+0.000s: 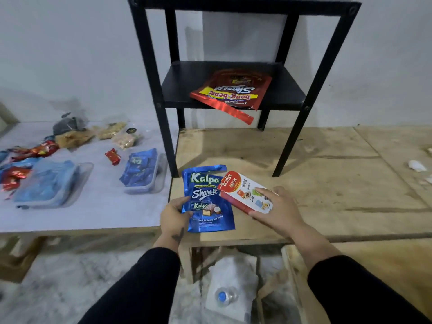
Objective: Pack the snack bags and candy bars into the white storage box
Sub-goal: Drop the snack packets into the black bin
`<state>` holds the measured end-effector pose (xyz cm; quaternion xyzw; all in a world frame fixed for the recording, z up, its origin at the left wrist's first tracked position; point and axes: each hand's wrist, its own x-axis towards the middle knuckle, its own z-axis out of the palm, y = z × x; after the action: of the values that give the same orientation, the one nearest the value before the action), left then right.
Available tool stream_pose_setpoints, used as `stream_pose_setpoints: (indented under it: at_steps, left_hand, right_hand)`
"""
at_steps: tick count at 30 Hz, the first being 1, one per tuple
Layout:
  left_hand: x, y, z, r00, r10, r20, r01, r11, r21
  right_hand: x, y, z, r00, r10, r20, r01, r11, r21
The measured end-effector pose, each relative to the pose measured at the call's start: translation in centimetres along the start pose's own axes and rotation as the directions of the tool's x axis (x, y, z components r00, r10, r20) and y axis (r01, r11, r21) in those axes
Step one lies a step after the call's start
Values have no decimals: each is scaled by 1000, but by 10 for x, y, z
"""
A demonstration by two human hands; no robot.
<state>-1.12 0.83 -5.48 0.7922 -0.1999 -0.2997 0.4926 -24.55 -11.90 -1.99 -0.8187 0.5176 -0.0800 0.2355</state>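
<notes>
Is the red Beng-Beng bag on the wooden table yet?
No, the red Beng-Beng bag lies on the black rack's middle shelf, overhanging its front edge.

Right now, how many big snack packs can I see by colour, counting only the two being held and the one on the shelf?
Blue: 1, the Kalpa bag in the left hand
Red: 1, the Beng-Beng bag on the black shelf
White and red: 1, the Astor box in the right hand
Total: 3

Dim, cool indoor light, soft shadows behind the black shelf (233, 90), wide-angle bending at edges, perhaps slightly blurred.
</notes>
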Motion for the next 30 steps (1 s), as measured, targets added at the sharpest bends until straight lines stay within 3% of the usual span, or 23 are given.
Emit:
stream_pose_setpoints:
  at_steps: [7, 15, 23, 30]
  left_hand:
    - [-62, -57, -121, 993, -16, -118, 10, 998, -55]
    - [-147, -135, -300, 941, -144, -308, 55, 959, -278]
    - [-194, -212, -442, 755, -321, -572, 143, 932, -334]
    - [-166, -272, -552, 564, -425, -708, 234, 904, -357]
  right_hand:
    - [-73, -92, 47, 995, -67, 79, 72, 995, -62]
    - [-163, -234, 119, 927, -318, 197, 335, 940, -63]
    - [-197, -383, 217, 749, -550, 369, 606, 795, -44]
    - [-172, -525, 313, 556, -675, 485, 768, 640, 9]
